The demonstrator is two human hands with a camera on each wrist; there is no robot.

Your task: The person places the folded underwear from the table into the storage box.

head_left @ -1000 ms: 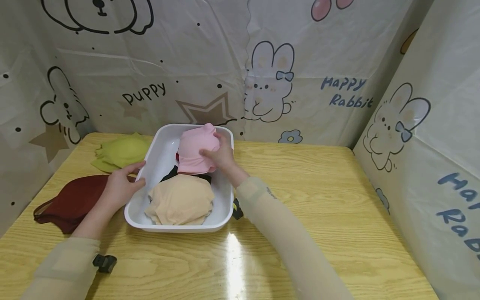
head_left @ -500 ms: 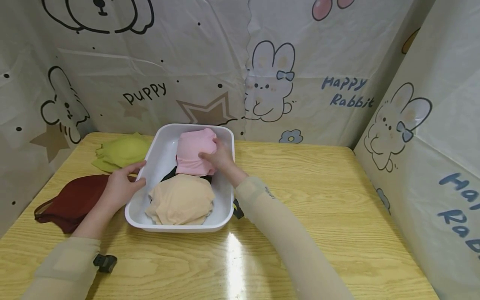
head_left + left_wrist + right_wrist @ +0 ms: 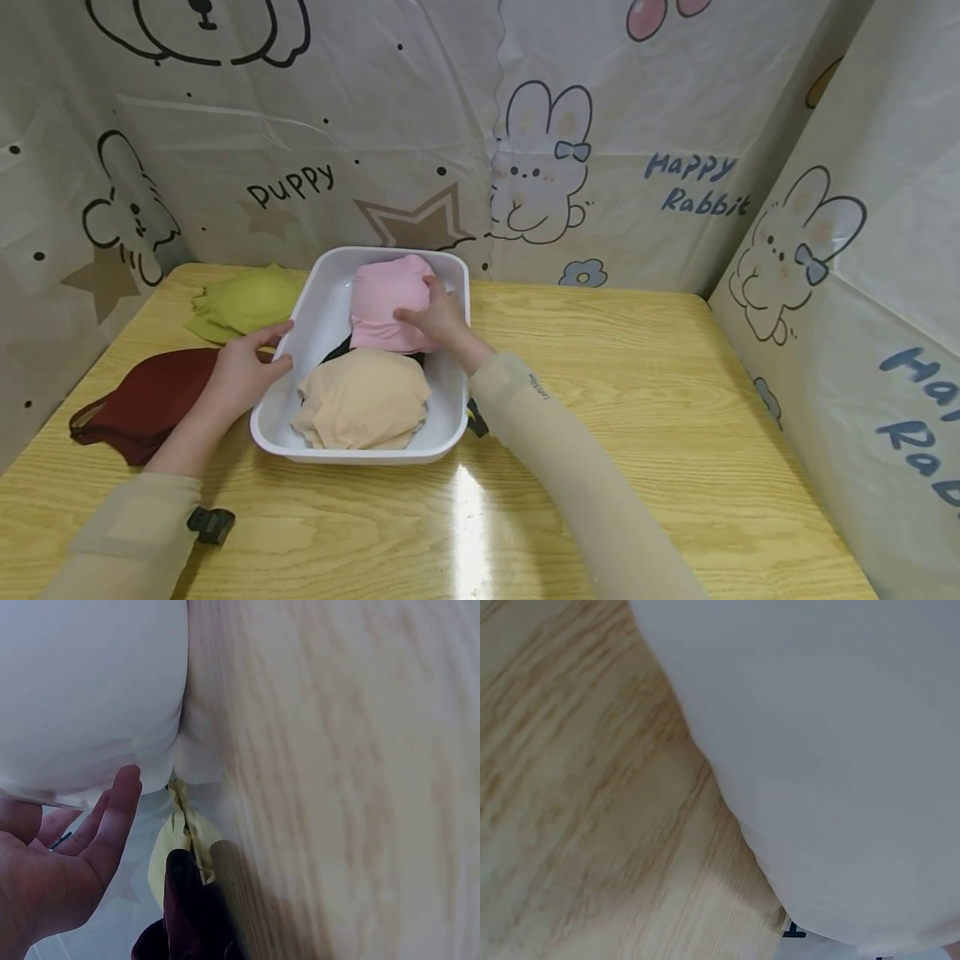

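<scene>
A white plastic basin (image 3: 266, 421) stands on the table, with a folded pink bra (image 3: 382, 292) in its far part. My right hand (image 3: 441, 321) holds that bra by its right side, thumb and fingers apart on the cloth. At the basin's left rim, my left hand (image 3: 243, 371) grips with thumb and fingertips; in the left wrist view some of its fingers (image 3: 112, 821) lie along the outer wall. A folded beige bra (image 3: 363, 396) fills the near part. Black cloth (image 3: 337, 348) shows between the two. The right wrist view shows the basin's outer wall but no fingers.
Left of the basin, a dark red bra (image 3: 161, 396) with a thin strap lies partly behind my left forearm. A yellow-green bra (image 3: 247, 300) lies farther back. Printed sheets (image 3: 615, 208) wall the back and sides of the wooden table (image 3: 600, 367).
My right hand has lowered the pink bra flatter into the basin and shifted it slightly left; the red bit beside it is now covered. My left hand stays at the rim.
</scene>
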